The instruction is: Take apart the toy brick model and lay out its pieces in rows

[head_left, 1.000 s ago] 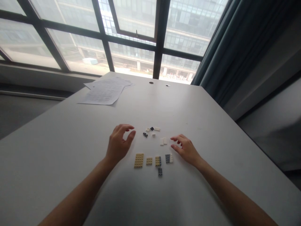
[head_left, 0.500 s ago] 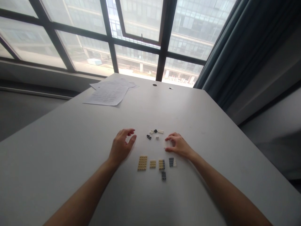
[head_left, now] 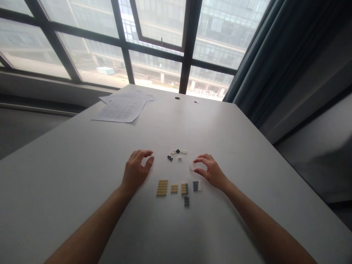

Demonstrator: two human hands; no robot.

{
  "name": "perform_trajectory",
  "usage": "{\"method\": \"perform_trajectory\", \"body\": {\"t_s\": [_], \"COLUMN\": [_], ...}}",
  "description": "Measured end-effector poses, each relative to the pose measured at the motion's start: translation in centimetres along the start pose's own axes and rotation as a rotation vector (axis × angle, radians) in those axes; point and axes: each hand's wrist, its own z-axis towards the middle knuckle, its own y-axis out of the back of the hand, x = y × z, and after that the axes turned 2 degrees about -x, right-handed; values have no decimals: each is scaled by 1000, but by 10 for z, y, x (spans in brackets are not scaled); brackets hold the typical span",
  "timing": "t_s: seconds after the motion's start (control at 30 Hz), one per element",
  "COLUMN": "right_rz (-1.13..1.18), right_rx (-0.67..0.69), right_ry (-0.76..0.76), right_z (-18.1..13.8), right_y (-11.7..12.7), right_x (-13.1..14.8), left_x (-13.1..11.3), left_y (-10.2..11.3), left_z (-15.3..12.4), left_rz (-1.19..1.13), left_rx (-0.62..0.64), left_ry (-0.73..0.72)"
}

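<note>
Centrally, in the head view, toy bricks (head_left: 174, 189) lie in two loose groups on a white table (head_left: 68, 176). Left hand (head_left: 136, 169): open and empty, thumb and fingers curved and apart, left of the bricks. Right hand (head_left: 211, 171): thumb and fingers bent towards each other at a pale brick (head_left: 192, 167); the piece is blurred, and whether it is gripped cannot be told. Near group: a large tan brick (head_left: 162, 187), a small tan brick (head_left: 174, 189), a tan-and-grey brick (head_left: 183, 189) and a grey-and-white brick (head_left: 195, 186) form a row, left to right; a grey brick (head_left: 186, 202) lies on the near side of the third. Far group: a black brick (head_left: 169, 158) and a small white brick (head_left: 179, 159), with three more pieces, white and black, just behind. Papers (head_left: 121, 109) overlap at the table's far left, before a window (head_left: 156, 25); a curtain (head_left: 264, 55) hangs to the right.
</note>
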Motion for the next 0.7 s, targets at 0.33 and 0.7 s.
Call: {"method": "perform_trajectory", "body": {"t_s": [0.33,0.7], "right_rz": [-134,-140], "right_rx": [62,-20], "right_ry": [60,14], "right_z": [-96,-86], "right_y": [3,0], "right_x": [22,21], "left_x": [-49,-107], "left_y": [2,7], "left_z": [-3,-41], "left_rz": [-74,-81], "left_rx": [77,450], "left_ry": [-342,-628]}}
